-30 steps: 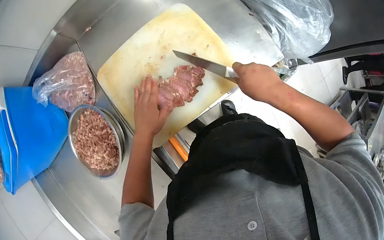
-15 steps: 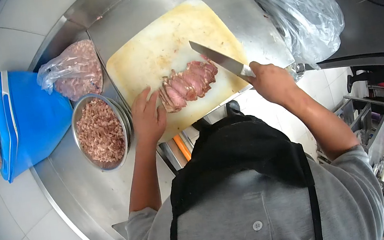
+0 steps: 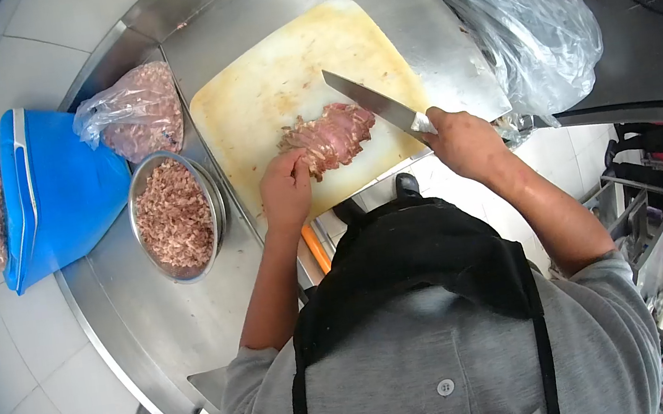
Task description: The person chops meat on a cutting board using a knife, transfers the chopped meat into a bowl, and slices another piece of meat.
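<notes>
Sliced meat [image 3: 336,132] lies in a row on a worn, yellowed cutting board [image 3: 247,92]. At the near left end of the row, my left hand [image 3: 287,194] is closed, thumb and fingers pinched on the edge of the meat. My right hand [image 3: 464,140] is wrapped round the handle of a knife [image 3: 374,103]. Its wide blade points up and left over the board, just beyond the right end of the meat, and appears apart from it. Most of the handle is hidden in my fist.
Left of the board are a metal bowl of ground meat [image 3: 174,222], a plastic bag of ground meat [image 3: 142,111] and a blue container [image 3: 66,185]. A large clear plastic bag [image 3: 518,28] lies at the right. Shelving [image 3: 647,222] and a person's arm show at far right.
My left hand has moved right and its spread fingers have closed on the meat's left end. The slices look more bunched together. The knife stays nearly in place.
</notes>
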Tool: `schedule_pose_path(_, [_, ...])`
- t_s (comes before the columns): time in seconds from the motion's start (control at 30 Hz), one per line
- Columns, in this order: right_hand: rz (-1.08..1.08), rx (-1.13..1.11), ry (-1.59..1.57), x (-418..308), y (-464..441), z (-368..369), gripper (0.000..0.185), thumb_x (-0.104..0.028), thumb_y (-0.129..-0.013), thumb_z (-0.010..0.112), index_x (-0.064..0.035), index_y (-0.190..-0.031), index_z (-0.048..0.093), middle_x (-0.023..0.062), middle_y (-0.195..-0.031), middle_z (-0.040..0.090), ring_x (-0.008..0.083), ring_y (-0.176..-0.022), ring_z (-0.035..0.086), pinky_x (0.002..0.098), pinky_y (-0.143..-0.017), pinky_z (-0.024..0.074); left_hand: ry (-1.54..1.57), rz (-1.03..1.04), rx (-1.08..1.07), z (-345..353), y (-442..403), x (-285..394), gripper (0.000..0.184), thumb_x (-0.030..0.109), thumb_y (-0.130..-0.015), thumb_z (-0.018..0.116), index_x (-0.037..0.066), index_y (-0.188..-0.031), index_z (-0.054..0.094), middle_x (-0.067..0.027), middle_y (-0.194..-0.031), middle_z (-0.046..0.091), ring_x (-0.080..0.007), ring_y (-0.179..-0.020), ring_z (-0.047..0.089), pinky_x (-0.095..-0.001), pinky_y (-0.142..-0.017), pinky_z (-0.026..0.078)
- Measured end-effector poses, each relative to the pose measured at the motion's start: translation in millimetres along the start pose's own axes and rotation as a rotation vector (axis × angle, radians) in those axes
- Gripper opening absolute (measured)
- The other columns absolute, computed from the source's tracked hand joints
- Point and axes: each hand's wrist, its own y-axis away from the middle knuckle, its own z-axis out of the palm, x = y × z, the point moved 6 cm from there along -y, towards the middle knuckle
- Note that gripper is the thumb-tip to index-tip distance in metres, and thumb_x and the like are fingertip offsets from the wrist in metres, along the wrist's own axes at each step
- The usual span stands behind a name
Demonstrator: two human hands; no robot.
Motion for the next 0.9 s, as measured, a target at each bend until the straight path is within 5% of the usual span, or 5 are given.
schedule_pose_path(0.13, [-0.027, 0.010, -0.007, 6.5, -0.8, -1.4, 0.027, -0.028, -0.098, 0.060, -0.0019, -0.105, 0.058, 0.0254, -0.089, 0.069, 0.0457, -0.089, 0.067, 0.0538, -0.079, 0.0517, 0.058, -0.059, -0.019, -0.4, -8.1, -10.5, 0.022, 0.009, -0.088, 0.066, 0.007, -0.108, 0.074, -0.0161, -0.108, 0.069, -0.0344, -0.096, 0.068, -0.0423, -0.089, 0.054])
schedule_pose_path(0.2, [-0.028, -0.013, 0.035, 8.6, -1.4, -2.5, 0.024, -0.026, -0.098, 0.058, -0.0028, -0.106, 0.059, 0.0234, -0.091, 0.071, 0.0419, -0.090, 0.070, 0.0515, -0.080, 0.0546, -0.273, 0.471, 0.106, -5.3, -12.0, 28.4, 0.023, 0.009, -0.090, 0.064, 0.006, -0.110, 0.074, -0.0174, -0.128, 0.064, -0.0378, -0.119, 0.061, -0.0469, -0.103, 0.047])
schedule_pose_path(0.4, [-0.064, 0.009, 0.052, 17.1, -3.8, -1.3, 0.024, -0.025, -0.098, 0.059, -0.0025, -0.105, 0.059, 0.0231, -0.090, 0.071, 0.0415, -0.090, 0.070, 0.0517, -0.080, 0.0545, -0.361, 0.450, -0.228, 10.6, 13.3, -9.4, 0.042, 0.013, -0.094, 0.058, 0.000, -0.133, 0.060, -0.0193, -0.151, 0.048, -0.0410, -0.142, 0.041, -0.0503, -0.119, 0.031])
schedule_pose_path(0.7, [-0.025, -0.012, 0.029, 10.5, -3.3, -11.5, 0.024, -0.025, -0.098, 0.059, -0.0023, -0.105, 0.058, 0.0229, -0.090, 0.071, 0.0421, -0.090, 0.069, 0.0519, -0.080, 0.0541, -0.508, 0.347, -0.170, 7.6, 12.8, 13.7, 0.074, 0.028, -0.093, 0.063, -0.001, -0.154, 0.034, -0.0203, -0.164, 0.027, -0.0393, -0.151, 0.026, -0.0527, -0.124, 0.018])
schedule_pose_path(0.9, [-0.025, -0.023, 0.073, 0.7, 4.3, -18.4, 0.026, -0.027, -0.098, 0.059, -0.0006, -0.101, 0.057, 0.0256, -0.085, 0.069, 0.0457, -0.085, 0.068, 0.0547, -0.077, 0.0525, -0.315, 0.526, -0.130, 30.4, -13.4, 48.5, 0.036, 0.018, -0.085, 0.071, 0.002, -0.117, 0.067, -0.0143, -0.133, 0.061, -0.0356, -0.127, 0.055, -0.0497, -0.110, 0.041])
